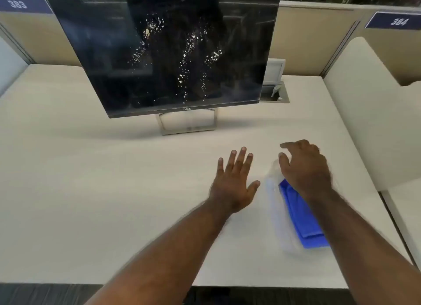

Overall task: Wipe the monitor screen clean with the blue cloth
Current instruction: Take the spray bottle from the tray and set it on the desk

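Item, nearest me: two bare forearms coming in from the near edge over a dark floor strip. My left hand (233, 181) lies flat, fingers (242, 160) spread wide and palm down on the desk (91, 190), with nothing in its grasp. My right hand (305, 170) arches with fingers loosely curled apart; I cannot tell whether it touches anything beneath it, since motion blur smears the outline.

Item: blue cloth (300, 215), folded, lying on the desk at the near right, partly under my right wrist and forearm, running from the heel of that hand back toward the near edge. A pale, clear blurred shape (274, 190) sits just left of the cloth; I cannot identify it.

Item: surface, pale wood-grain desk, with a recessed cable hatch (275, 92) at the far right.

Item: monitor (159, 54) on a silver stand (188, 122), far centre, well apart from both hands; screen dark and speckled with white spots. Bezel reads "DELL".

Item: room, beige cubicle partitions (307, 38) behind; blue placards read "383" (18, 4) at far left and "384" (397, 21) at far right. A cream divider panel (364, 111) stands at the right.
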`<state>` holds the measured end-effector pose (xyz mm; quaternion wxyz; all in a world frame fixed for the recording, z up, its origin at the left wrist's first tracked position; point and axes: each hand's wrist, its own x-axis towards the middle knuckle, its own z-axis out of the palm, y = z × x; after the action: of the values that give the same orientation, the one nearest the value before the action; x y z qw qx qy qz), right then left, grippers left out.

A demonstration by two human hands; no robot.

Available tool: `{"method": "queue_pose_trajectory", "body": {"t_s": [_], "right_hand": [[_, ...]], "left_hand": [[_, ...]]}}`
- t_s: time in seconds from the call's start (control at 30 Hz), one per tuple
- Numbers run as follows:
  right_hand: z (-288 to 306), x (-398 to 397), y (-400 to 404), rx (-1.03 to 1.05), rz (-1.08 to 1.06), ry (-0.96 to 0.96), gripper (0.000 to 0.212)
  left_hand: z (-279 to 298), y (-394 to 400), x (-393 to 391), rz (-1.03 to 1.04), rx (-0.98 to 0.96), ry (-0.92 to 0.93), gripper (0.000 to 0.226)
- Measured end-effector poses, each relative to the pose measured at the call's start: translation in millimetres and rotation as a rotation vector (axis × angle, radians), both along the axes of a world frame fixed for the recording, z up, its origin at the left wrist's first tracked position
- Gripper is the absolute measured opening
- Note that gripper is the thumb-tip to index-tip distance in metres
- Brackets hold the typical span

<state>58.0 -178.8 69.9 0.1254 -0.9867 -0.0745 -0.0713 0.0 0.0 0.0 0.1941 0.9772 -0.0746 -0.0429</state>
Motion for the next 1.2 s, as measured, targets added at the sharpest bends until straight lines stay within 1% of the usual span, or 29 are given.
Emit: {"method": "queue_pose_trajectory", "body": {"t_s": [0.07, 0.13, 0.23, 0.33, 0.4, 0.5, 0.6, 0.73, 0.83, 0.93, 1.03, 1.13, 1.2], "right_hand": [[-1.3, -4.0, -9.3, 0.049, -0.006, 0.112, 0.031], [-9.8, -8.6, -19.8, 0.058, 0.047, 0.191, 0.032], [-19.0, -9.4, -24.8, 0.135, 0.08, 0.25, 0.031], [-25.9, -7.3, -27.2, 0.212, 0.066, 0.272, 0.023], [-27.8, -4.6, -28.2, 0.23, 0.06, 0.285, 0.016], [-24.4, 0.5, -31.8, 0.232, 0.06, 0.315, 0.013], [-5.9, 5.8, -38.1, 0.221, 0.041, 0.28, 0.011], [37.1, 13.0, -37.6, 0.179, 0.028, 0.198, 0.011], [63.3, 14.9, -22.2, 0.209, 0.065, 0.12, 0.012], [70.8, 11.0, 6.9, 0.25, 0.154, 0.07, 0.014], [53.6, 1.9, 44.5, 0.298, 0.242, 0.162, 0.016], [22.6, -11.6, 79.4, 0.243, 0.297, 0.304, 0.02], [5.7, -21.3, 96.9, 0.239, 0.318, 0.36, 0.021]], "left_hand": [[1.2, -12.8, 0.9, -0.038, 0.016, -0.005, 0.074], [-0.7, -24.0, 0.6, -0.078, 0.015, -0.003, 0.075], [-6.1, -34.9, 0.0, -0.108, 0.015, 0.006, 0.076], [-7.1, -43.8, 0.3, -0.122, 0.04, 0.002, 0.075], [-6.6, -47.2, 0.3, -0.124, 0.048, 0.008, 0.074], [-6.1, -46.0, 0.3, -0.124, 0.045, 0.025, 0.074], [-6.2, -40.6, -0.4, -0.117, 0.055, 0.034, 0.074], [-7.6, -24.4, -1.9, -0.075, 0.099, 0.049, 0.074], [-8.0, -4.5, -2.3, -0.019, 0.129, 0.07, 0.074], [-7.7, 21.8, -2.5, 0.038, 0.146, 0.079, 0.075], [-5.4, 51.0, -3.3, 0.094, 0.149, 0.066, 0.078], [-2.9, 74.7, -7.8, 0.097, 0.149, 0.021, 0.084], [-1.1, 84.7, -12.6, 0.069, 0.125, 0.002, 0.085]]}}
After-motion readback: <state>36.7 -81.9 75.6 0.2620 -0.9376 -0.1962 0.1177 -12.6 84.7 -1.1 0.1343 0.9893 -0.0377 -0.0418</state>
